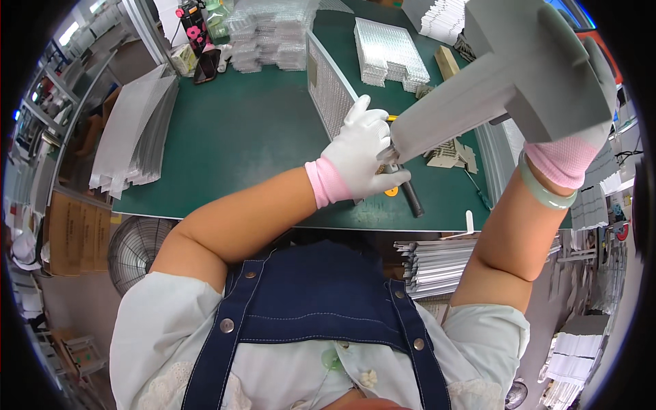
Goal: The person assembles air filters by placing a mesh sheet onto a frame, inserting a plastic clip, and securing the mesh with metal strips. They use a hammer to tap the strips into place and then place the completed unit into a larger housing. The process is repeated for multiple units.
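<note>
A long grey cross-shaped stack of flat cardboard pieces (492, 89) is lifted above the green table. My right hand (581, 147), in a white glove with a pink cuff, grips its upper end, mostly hidden behind the stack. My left hand (362, 154), gloved the same way, closes on the stack's lower end and also holds a dark tool with a yellow part (410, 195) that rests on the table near its front edge.
The green table (239, 137) carries an upright mesh panel (328, 89), stacks of clear blister trays (389, 51), grey sheets fanned at the left (133, 133) and small grey cutouts (451, 154). A fan (137, 249) stands on the floor at the left, below the table's left end. Paper stacks (437, 263) sit below at the right.
</note>
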Motion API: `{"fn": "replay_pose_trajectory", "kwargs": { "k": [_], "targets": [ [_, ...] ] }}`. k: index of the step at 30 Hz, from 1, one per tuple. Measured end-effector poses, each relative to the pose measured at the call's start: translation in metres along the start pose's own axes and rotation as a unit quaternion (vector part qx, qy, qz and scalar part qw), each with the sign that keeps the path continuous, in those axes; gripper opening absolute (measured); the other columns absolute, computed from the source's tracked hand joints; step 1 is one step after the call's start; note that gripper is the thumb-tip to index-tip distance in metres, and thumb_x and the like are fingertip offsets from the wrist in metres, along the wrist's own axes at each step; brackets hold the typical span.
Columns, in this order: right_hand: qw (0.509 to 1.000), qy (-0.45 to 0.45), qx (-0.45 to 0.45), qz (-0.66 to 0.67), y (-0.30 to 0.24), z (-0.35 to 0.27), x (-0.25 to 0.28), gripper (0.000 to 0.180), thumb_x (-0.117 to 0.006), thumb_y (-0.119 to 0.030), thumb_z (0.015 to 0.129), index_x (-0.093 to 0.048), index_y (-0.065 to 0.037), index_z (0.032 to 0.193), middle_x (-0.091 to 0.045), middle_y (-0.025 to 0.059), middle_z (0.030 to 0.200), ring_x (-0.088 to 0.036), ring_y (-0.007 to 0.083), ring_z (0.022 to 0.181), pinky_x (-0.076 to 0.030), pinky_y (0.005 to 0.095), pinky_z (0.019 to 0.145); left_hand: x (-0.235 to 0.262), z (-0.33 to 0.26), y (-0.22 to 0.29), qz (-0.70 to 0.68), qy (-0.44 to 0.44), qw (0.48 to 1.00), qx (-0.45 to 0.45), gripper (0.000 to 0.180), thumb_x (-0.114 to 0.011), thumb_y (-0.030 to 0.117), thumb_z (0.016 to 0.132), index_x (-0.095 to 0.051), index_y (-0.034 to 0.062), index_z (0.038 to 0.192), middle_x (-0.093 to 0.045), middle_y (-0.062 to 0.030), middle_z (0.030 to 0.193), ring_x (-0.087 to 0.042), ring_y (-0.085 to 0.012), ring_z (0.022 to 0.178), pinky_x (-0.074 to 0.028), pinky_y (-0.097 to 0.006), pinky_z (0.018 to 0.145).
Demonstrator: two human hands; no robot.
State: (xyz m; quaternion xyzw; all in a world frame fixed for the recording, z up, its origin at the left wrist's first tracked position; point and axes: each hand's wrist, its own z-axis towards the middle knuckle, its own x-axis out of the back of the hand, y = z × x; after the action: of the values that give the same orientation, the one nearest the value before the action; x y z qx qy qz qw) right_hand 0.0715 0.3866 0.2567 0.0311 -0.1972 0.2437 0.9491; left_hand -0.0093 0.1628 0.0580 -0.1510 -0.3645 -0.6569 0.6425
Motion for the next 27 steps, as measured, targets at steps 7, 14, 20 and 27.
{"fn": "replay_pose_trajectory", "kwargs": {
  "k": [7, 14, 20, 27],
  "targets": [
    [0.951, 0.023, -0.14, 0.275, -0.016, -0.001, -0.005, 0.028, -0.056, -0.011, 0.099, -0.062, 0.003, 0.122, -0.071, 0.0135, 0.11, -0.073, 0.0232, 0.094, -0.061, 0.0319, 0.081, -0.004, 0.0, -0.001, -0.015, 0.003, 1.0, -0.008, 0.036, -0.068, 0.046, 0.083, -0.07, 0.0097, 0.083, -0.06, -0.0151, 0.082, -0.053, -0.035, 0.099, -0.028, -0.056, 0.108],
    [0.999, -0.008, -0.012, -0.034, -0.01, -0.013, 0.004, 0.026, -0.058, -0.013, 0.098, -0.063, 0.002, 0.119, -0.069, 0.0126, 0.109, -0.071, 0.02, 0.091, -0.059, 0.0305, 0.081, -0.003, 0.003, -0.001, 0.008, -0.004, 1.0, -0.017, 0.037, -0.067, 0.045, 0.083, -0.069, 0.0087, 0.078, -0.059, -0.0161, 0.077, -0.055, -0.0363, 0.097, -0.027, -0.057, 0.109],
    [0.884, 0.128, -0.277, 0.354, 0.008, -0.025, -0.018, 0.025, -0.06, -0.018, 0.097, -0.063, 0.0, 0.115, -0.067, 0.009, 0.097, -0.067, 0.0169, 0.08, -0.056, 0.0286, 0.071, -0.019, 0.001, -0.011, 0.01, -0.033, 0.999, -0.002, 0.04, -0.067, 0.045, 0.082, -0.068, 0.0053, 0.079, -0.059, -0.0191, 0.083, -0.055, -0.0386, 0.101, -0.023, -0.062, 0.113],
    [0.766, 0.114, -0.393, 0.495, 0.045, -0.031, -0.082, 0.025, -0.063, -0.023, 0.096, -0.063, -0.002, 0.109, -0.065, 0.0047, 0.084, -0.063, 0.0132, 0.067, -0.052, 0.0264, 0.059, -0.007, 0.006, 0.002, 0.061, -0.014, 0.998, -0.004, 0.041, -0.064, 0.045, 0.086, -0.069, 0.0044, 0.089, -0.058, -0.0206, 0.093, -0.055, -0.039, 0.102, -0.022, -0.063, 0.113]
  ]
}}
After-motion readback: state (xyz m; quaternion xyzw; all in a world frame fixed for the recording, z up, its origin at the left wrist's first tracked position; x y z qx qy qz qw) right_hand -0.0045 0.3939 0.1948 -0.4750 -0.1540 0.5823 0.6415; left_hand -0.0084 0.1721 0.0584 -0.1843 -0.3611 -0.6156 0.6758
